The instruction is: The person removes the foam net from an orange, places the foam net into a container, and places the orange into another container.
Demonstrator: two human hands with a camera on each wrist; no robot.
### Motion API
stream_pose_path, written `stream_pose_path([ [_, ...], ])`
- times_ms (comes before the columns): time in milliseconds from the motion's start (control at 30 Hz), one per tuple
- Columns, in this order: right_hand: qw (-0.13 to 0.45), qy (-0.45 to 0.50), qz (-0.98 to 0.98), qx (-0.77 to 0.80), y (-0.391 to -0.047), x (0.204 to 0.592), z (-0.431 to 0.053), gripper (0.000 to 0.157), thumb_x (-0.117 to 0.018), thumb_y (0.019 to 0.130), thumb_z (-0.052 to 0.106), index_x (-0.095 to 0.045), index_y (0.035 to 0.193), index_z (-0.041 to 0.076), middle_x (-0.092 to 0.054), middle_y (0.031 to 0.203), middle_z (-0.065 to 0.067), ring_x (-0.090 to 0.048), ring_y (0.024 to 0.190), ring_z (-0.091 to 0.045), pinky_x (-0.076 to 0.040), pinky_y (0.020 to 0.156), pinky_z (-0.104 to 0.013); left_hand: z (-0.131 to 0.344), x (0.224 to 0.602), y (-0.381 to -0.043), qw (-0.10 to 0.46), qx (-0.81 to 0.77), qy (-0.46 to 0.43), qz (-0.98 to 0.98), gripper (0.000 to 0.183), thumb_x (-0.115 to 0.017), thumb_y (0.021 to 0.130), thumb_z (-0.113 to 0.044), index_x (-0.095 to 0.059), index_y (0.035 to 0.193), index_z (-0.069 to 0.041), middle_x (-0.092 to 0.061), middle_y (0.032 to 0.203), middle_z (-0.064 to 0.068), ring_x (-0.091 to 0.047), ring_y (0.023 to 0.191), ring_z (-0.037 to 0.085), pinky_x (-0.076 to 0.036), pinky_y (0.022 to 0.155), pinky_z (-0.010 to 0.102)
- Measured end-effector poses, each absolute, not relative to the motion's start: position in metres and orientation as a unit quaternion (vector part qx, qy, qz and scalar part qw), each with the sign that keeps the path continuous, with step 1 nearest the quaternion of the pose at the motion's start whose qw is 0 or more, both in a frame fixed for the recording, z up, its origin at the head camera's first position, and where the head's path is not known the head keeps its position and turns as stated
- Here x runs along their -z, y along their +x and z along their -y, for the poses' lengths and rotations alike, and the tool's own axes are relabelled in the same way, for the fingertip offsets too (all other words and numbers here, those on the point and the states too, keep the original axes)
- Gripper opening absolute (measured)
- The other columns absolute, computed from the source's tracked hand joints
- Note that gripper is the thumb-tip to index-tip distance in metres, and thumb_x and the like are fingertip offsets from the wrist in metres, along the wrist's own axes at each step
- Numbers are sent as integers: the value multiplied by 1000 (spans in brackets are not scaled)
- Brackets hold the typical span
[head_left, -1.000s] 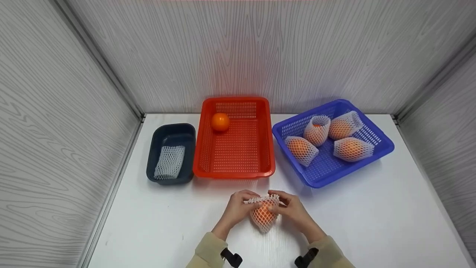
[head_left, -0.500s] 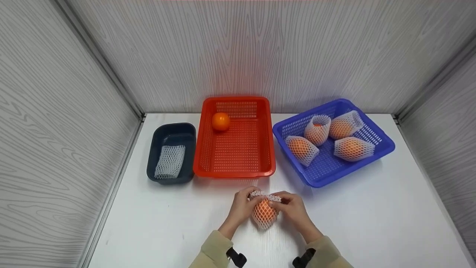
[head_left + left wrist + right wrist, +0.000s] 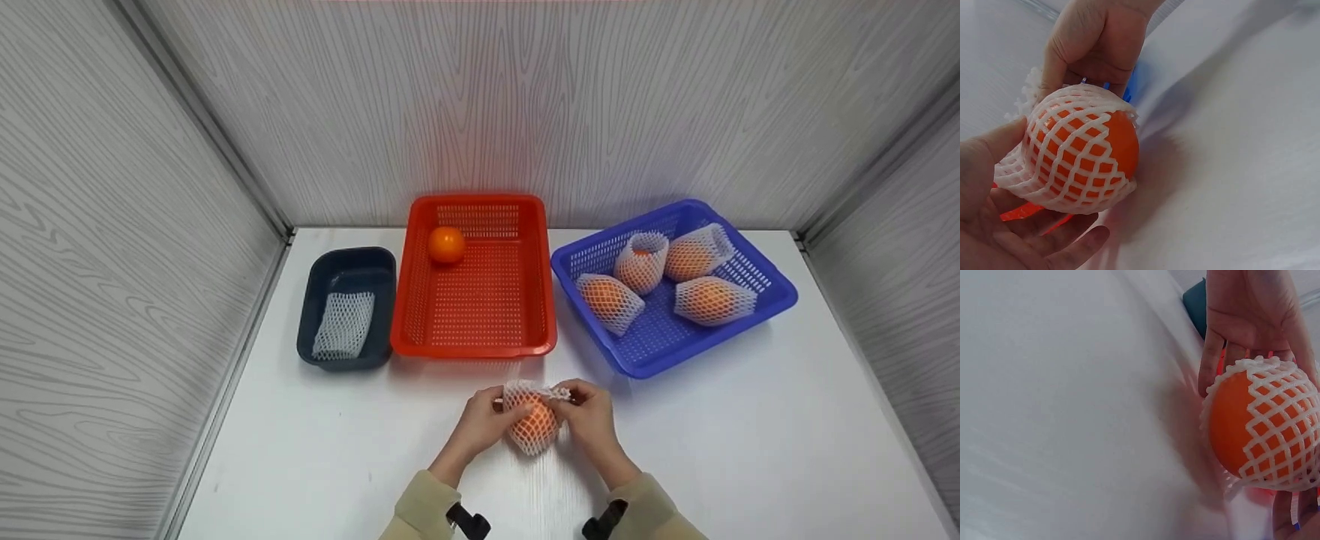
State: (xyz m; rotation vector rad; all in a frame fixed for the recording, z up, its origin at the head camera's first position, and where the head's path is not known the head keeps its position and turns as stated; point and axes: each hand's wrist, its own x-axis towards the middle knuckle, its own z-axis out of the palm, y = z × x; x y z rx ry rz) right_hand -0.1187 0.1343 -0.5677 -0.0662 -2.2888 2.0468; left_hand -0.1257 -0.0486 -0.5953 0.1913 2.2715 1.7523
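Note:
An orange point(image 3: 1124, 146) sits inside a white foam net sleeve point(image 3: 534, 435), held between both hands above the white table near the front. My left hand point(image 3: 478, 426) grips the netted orange from the left, thumb on the near side and fingers behind. At the upper right, my right hand point(image 3: 592, 420) pinches the bunched rim of the net. In the right wrist view the net leaves the lower end of the orange point(image 3: 1229, 427) bare. Parts of the right fingers are hidden behind the net.
Behind the hands stands a red basket point(image 3: 472, 351) with one bare orange point(image 3: 447, 245). To its right, a blue basket point(image 3: 652, 367) holds several netted oranges point(image 3: 712, 300). A dark bin point(image 3: 307, 315) at left contains flat foam netting point(image 3: 345, 326).
The right hand has shifted its pinch along the net's rim, pulling it to the right. The left hand's thumb now lies lower on the front of the netted orange.

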Motion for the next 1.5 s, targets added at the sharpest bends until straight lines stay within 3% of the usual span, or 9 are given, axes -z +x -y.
stream_pose_path([
  [233,14,32,749,-662,-117,570,-139,15,-74,70,-1,-67,83,-2,-64,76,-8,-55,67,-13,-45,55,-22,48,588,-130,60,-591,87,-799,16,-73,75,-27,-73,86,-15,-63,87,-7,-56,87,11,-45,79,33],
  [433,-58,108,733,-669,-117,575,-147,40,-74,73,2,-60,109,-5,-60,107,-15,-56,96,-25,-46,81,-40,49,584,-133,32,-569,89,-817,11,-74,75,-17,-68,81,-10,-58,86,-4,-55,84,14,-48,72,29],
  [533,-82,109,740,-658,-117,578,-149,41,-75,72,4,-61,110,-4,-58,112,-14,-52,104,-26,-42,88,-44,46,586,-133,31,-572,90,-815,11,-72,78,-17,-66,83,-9,-57,88,-3,-54,84,14,-47,71,28],
  [767,-42,86,752,-653,-118,574,-145,12,-72,71,-5,-70,83,-6,-63,101,-18,-58,94,-20,-48,79,-27,44,574,-125,36,-585,114,-802,14,-67,82,-15,-63,91,-3,-56,94,3,-52,86,15,-44,72,28],
  [900,2,66,770,-634,-117,572,-143,15,-66,70,-13,-69,83,-6,-66,89,-16,-60,81,-16,-48,70,-23,46,563,-121,39,-613,122,-779,17,-70,79,-9,-62,91,1,-56,96,8,-53,91,20,-45,77,36],
  [1067,34,25,774,-632,-116,569,-141,20,-60,69,-15,-68,86,-7,-66,81,-14,-59,73,-18,-48,64,-22,51,581,-127,57,-603,121,-787,32,-76,74,-16,-63,102,-6,-56,104,1,-53,97,17,-45,83,38],
  [1167,33,23,759,-650,-116,570,-140,20,-60,70,-16,-68,87,-8,-66,82,-14,-61,75,-17,-48,66,-23,53,590,-129,64,-587,120,-798,35,-77,72,-20,-66,103,-10,-57,103,-3,-53,96,15,-46,80,33],
  [1333,6,77,722,-688,-118,575,-144,20,-63,72,-16,-64,92,-12,-63,92,-23,-60,85,-18,-48,73,-25,52,594,-130,50,-591,121,-796,22,-78,71,-19,-71,90,-10,-60,96,-4,-55,93,14,-50,72,27],
  [1500,-35,145,723,-675,-119,576,-154,40,-72,71,-7,-59,109,-9,-50,117,-28,-48,109,-32,-44,86,-33,52,591,-131,27,-579,122,-806,14,-76,73,-14,-71,86,-12,-62,89,-6,-57,88,12,-50,70,24],
])
